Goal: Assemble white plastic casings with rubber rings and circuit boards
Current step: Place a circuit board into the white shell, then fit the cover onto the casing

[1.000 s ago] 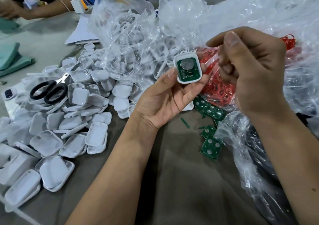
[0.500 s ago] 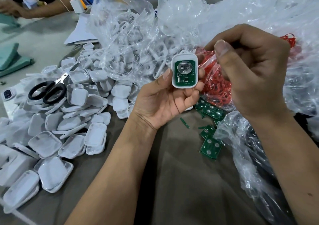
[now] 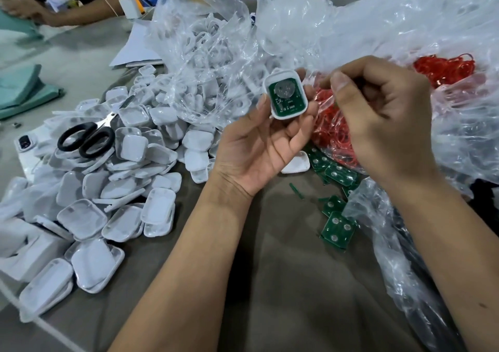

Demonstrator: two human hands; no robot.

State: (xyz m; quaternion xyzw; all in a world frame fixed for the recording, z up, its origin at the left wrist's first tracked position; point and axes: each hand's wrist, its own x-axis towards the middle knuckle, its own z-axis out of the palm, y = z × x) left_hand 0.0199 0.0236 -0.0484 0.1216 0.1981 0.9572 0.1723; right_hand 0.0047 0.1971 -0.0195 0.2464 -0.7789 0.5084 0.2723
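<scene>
A left hand holds a white casing at its fingertips, a green circuit board seated inside. Just right of those fingers, the right hand hovers with curled fingers above red rubber rings.

Looks like a small assembly workshop, hand-work kind. Heaps of identical white plastic casings dumped loose on a grey worktable, bulk clear plastic bags of parts, loose green circuit boards, red rubber rings, scissors lying on the pile.
</scene>
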